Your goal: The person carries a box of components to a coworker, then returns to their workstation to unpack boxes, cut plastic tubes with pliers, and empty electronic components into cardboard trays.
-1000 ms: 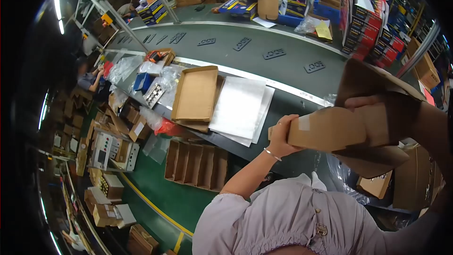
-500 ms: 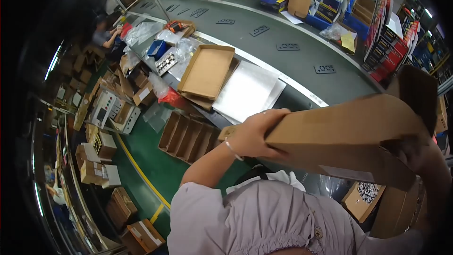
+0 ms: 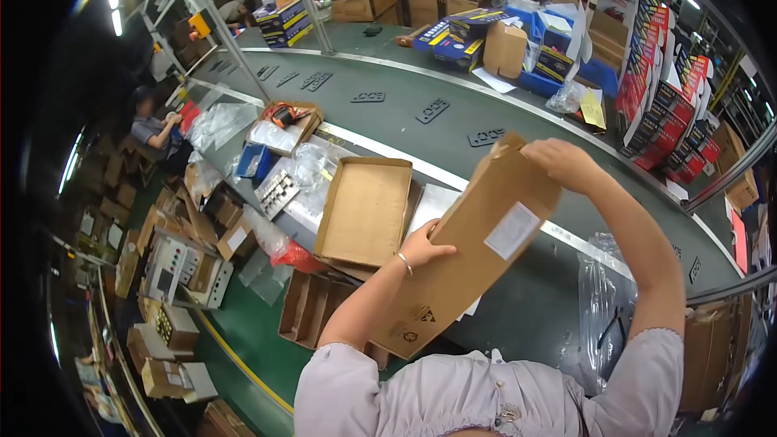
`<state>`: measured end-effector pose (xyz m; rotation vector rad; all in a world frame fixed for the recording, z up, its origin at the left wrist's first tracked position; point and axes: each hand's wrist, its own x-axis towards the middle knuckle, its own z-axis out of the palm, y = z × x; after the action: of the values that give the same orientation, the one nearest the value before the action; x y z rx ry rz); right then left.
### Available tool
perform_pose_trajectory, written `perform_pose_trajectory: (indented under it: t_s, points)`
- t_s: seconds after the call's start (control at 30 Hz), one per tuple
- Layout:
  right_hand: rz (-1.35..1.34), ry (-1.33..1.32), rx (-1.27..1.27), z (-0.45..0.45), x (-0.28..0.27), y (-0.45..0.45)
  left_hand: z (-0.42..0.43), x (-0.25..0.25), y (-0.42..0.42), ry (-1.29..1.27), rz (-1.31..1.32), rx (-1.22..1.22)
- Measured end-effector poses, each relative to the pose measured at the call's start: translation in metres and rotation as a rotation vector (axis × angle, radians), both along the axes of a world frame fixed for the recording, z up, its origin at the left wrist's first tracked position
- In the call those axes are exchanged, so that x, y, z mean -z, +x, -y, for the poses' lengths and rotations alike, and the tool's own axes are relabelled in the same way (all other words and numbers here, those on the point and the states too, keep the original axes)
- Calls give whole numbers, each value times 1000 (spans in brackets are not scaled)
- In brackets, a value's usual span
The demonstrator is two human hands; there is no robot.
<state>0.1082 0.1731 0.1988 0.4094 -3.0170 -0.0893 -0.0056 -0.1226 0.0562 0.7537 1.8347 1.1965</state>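
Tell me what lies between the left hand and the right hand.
A long cardboard box spans the stretch from the left hand to the right hand, as the head view shows.

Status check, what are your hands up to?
Left hand on box's side, right hand at its top end. Box tilted, label showing. White sheets partly hidden behind it.

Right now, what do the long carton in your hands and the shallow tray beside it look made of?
Carton: apparently corrugated cardboard, matte brown, with printed marks and folded edges.
Shallow tray: likely plain cardboard, same dull brown, low folded walls.
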Motion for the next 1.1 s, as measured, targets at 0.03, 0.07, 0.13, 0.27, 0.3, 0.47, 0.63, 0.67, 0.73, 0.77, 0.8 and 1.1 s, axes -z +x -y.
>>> perform_pose_trajectory:
  t_s: [0.03, 0.07, 0.13, 0.27, 0.3, 0.47, 0.63, 0.67, 0.73, 0.77, 0.8, 1.1]
  points:
    - [9, -2, 17, -5, 9, 2, -5, 8, -8, -67, 67, -32]
    - [-15, -80, 246, -6, 17, 7, -8, 29, -16, -48, 95, -48]
    - [-32, -385, 554, -2, 50, 16, -10, 39, -27, -99, 168, -58]
    - [117, -895, 600, 33, 124, 58, -12, 83, -41, -165, 140, -28]
    - [196, -907, 631, 42, 143, 69, -11, 93, -49, -199, 40, 44]
    - [339, -1181, 741, 95, 167, 103, -9, 9, -70, -428, -561, 29]
    - [224, -1542, 801, 126, 199, 111, 34, 109, -53, -650, -1403, -226]
    - [214, -1578, 779, 136, 201, 115, 33, 102, -57, -638, -1425, -205]
    - [218, -1609, 795, 139, 196, 131, 32, 85, -64, -869, -827, 20]
    - [209, -1611, 791, 142, 194, 135, 39, 80, -74, -871, -846, 39]
    - [190, -1629, 800, 143, 191, 140, 46, 75, -87, -818, -873, -8]
    - [4, -2163, 669, 148, 126, 179, 24, -95, 6, -77, -1243, -504]
